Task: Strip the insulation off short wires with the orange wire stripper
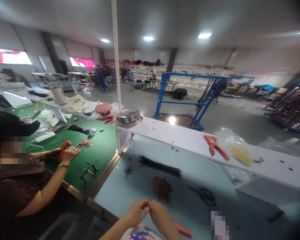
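Observation:
Just in front of my body, my left hand [138, 211] and my right hand [159, 213] meet with fingertips pinched together. What lies between them is too small and dark to make out. An orange handle [183, 230] sticks out beside my right wrist; its other end is hidden, so I cannot tell whether my hand touches it. Just beyond my hands is a pile of small reddish-brown pieces [162, 188]. Behind that pile lies a bundle of black wires [161, 166], with a little heap of thin bluish pieces [127, 170] to its left. Black-handled scissors [207, 196] rest to the right.
A raised white shelf [190, 136] borders the light-blue tabletop [110, 196], carrying a metal tin [128, 116], orange pliers [215, 146] and a bag of yellow pieces [240, 155]. At left, a co-worker [17, 186] holds an orange tool [63, 150] over a green table. A white post [116, 66] stands between.

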`<control>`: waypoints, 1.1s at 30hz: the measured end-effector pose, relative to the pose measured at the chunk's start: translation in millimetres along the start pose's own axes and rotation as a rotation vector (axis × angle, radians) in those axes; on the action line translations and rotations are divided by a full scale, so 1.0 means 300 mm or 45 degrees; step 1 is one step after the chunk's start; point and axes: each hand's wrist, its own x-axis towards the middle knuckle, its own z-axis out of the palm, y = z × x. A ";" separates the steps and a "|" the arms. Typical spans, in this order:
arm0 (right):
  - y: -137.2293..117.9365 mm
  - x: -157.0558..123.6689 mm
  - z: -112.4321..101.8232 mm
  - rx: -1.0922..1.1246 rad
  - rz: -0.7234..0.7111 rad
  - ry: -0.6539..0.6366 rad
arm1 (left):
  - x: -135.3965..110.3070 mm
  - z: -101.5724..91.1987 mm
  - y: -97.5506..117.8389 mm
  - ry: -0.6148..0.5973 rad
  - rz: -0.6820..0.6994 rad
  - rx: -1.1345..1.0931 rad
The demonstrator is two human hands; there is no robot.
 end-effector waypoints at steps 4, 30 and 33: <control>0.023 -0.017 -0.028 0.123 0.076 -0.003 | 0.046 0.038 0.043 -0.004 -0.159 -0.129; 0.249 -0.175 0.021 0.471 0.573 0.115 | 0.007 -0.080 0.090 0.240 -0.276 -0.345; 0.153 -0.136 -0.031 1.104 0.588 0.016 | 0.034 -0.078 0.098 0.231 -0.259 -0.426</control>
